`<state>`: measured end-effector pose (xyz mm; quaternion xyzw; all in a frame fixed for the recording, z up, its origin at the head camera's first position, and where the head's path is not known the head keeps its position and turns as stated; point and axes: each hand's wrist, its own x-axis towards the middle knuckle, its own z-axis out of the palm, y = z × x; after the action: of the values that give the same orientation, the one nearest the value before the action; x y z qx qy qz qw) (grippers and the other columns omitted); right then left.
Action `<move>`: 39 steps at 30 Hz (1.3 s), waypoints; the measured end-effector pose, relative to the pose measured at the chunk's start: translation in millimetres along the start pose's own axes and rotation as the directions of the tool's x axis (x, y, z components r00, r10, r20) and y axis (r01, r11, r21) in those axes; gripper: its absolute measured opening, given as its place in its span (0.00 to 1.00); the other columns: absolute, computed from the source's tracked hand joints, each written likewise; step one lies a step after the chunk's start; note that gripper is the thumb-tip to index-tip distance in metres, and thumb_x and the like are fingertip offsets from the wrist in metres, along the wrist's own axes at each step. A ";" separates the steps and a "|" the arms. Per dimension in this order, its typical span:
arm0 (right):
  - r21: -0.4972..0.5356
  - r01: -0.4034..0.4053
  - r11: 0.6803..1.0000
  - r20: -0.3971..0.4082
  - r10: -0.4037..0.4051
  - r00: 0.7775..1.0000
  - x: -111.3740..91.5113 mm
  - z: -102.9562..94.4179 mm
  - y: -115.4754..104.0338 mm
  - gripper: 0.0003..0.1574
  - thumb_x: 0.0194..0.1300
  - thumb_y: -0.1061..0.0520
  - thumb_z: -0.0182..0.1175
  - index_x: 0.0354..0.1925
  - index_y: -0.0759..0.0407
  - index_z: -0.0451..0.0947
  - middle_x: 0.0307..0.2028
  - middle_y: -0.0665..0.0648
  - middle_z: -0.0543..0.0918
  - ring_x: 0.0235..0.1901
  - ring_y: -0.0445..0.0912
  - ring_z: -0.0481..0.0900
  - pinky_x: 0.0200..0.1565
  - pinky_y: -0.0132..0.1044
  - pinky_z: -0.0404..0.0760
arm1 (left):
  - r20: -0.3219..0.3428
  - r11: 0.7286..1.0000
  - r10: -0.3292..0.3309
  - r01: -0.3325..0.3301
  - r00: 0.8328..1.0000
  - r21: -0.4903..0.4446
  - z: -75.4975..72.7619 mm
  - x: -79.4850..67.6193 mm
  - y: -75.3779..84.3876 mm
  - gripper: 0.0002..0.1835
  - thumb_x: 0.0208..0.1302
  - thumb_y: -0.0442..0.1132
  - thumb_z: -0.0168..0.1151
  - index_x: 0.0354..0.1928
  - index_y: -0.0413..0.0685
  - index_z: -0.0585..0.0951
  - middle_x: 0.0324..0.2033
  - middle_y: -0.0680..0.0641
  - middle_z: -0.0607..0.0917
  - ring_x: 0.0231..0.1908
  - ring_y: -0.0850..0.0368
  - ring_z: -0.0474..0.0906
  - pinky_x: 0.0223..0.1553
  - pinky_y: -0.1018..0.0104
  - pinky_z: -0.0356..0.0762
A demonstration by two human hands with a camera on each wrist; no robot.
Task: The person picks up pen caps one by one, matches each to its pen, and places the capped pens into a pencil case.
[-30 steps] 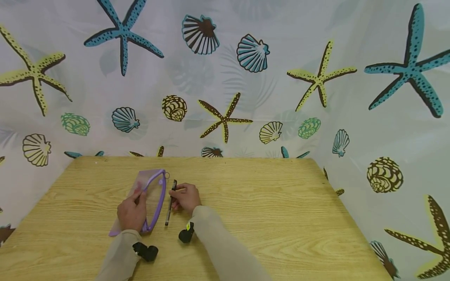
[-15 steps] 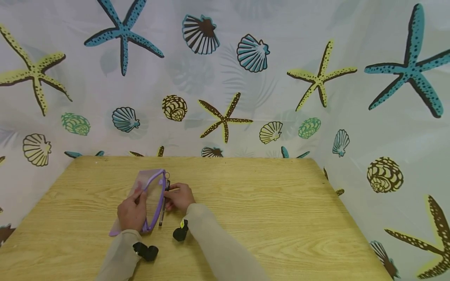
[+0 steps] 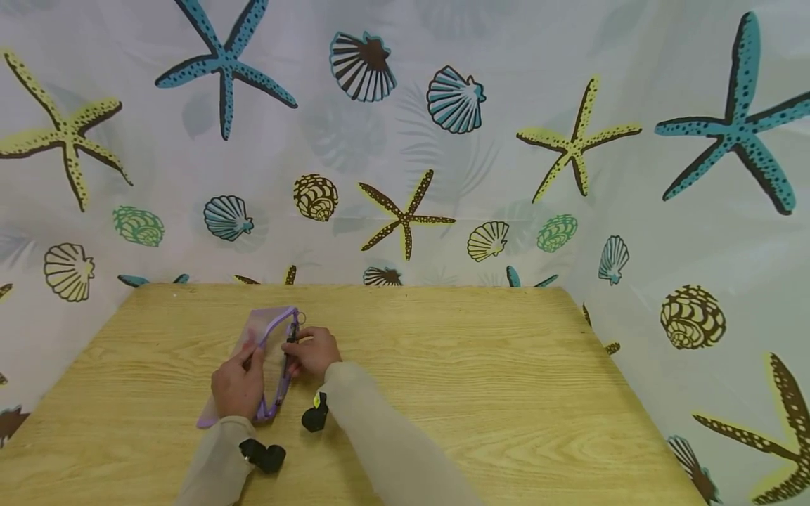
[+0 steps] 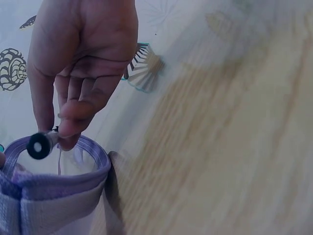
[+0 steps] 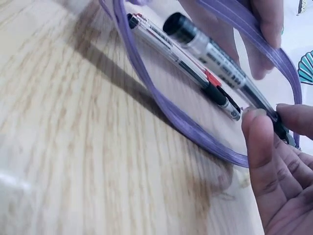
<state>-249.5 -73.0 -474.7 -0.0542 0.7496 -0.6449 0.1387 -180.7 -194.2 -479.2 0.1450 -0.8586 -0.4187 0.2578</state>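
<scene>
A translucent pencil pouch (image 3: pixel 261 318) with a purple zip edge (image 5: pixel 142 68) gapes on the table. My left hand (image 3: pixel 238 386) grips its left edge between thumb and fingers. At the opening, my right hand (image 3: pixel 316 351) pinches a black-capped clear pen (image 5: pixel 220 63) near one end. The pen slants across the mouth, its other end pointing toward the right wrist camera. Deeper in the pouch, that view shows another clear pen (image 5: pixel 171 54) with a black grip and a red part beside it. In the left wrist view, the right fingers (image 4: pixel 76 115) and pen stand over the purple rim.
A wood-grain table (image 3: pixel 474 393) stretches off to the right. Around its back and sides hangs a white sheet (image 3: pixel 405 140) printed with starfish and shells. A small metal ring (image 3: pixel 301 318) sits at the pouch's far corner.
My right hand has carried the pen leftward, from beside the pouch to over its opening. The left hand keeps its hold on the edge. The head view has shifted slightly.
</scene>
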 end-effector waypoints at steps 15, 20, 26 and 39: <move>0.041 -0.044 0.998 0.044 0.043 0.998 -4.0 8.6 -0.4 0.16 0.60 0.66 0.65 0.47 0.67 0.78 0.23 0.61 0.86 0.20 0.51 0.84 0.22 0.38 0.82 | 0.010 1.000 -0.005 0.005 1.000 -0.011 -1.5 -1.4 2.0 0.17 0.70 0.40 0.54 0.50 0.33 0.82 0.39 0.32 0.85 0.42 0.33 0.80 0.46 0.43 0.73; 0.100 -0.046 0.994 0.087 0.037 0.996 -16.7 0.5 -9.1 0.17 0.61 0.69 0.62 0.49 0.71 0.77 0.28 0.66 0.86 0.25 0.57 0.86 0.25 0.41 0.84 | 0.012 1.000 -0.014 0.014 1.000 -0.003 -1.7 -1.9 1.8 0.17 0.70 0.40 0.54 0.51 0.33 0.82 0.40 0.31 0.84 0.44 0.32 0.79 0.47 0.42 0.72; 0.105 -0.038 0.994 0.081 0.029 0.996 -15.9 -1.6 -7.3 0.15 0.61 0.69 0.62 0.48 0.70 0.77 0.27 0.65 0.86 0.22 0.52 0.85 0.25 0.41 0.84 | 0.012 1.000 -0.014 0.013 1.000 0.004 -1.7 -1.5 2.4 0.17 0.70 0.40 0.54 0.49 0.34 0.83 0.38 0.32 0.85 0.42 0.32 0.79 0.46 0.43 0.72; 0.113 -0.042 0.993 0.076 0.033 0.997 8.4 -3.6 21.3 0.14 0.60 0.67 0.64 0.46 0.66 0.79 0.25 0.59 0.86 0.15 0.45 0.80 0.21 0.38 0.82 | -0.002 1.000 -0.018 0.018 1.000 -0.005 -0.9 -1.3 2.9 0.17 0.70 0.40 0.54 0.49 0.34 0.83 0.38 0.33 0.85 0.42 0.34 0.80 0.45 0.43 0.72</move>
<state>-256.4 -68.4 -496.3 -0.0560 0.7068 -0.6815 0.1813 -179.2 -192.4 -476.9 0.1527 -0.8560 -0.4229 0.2551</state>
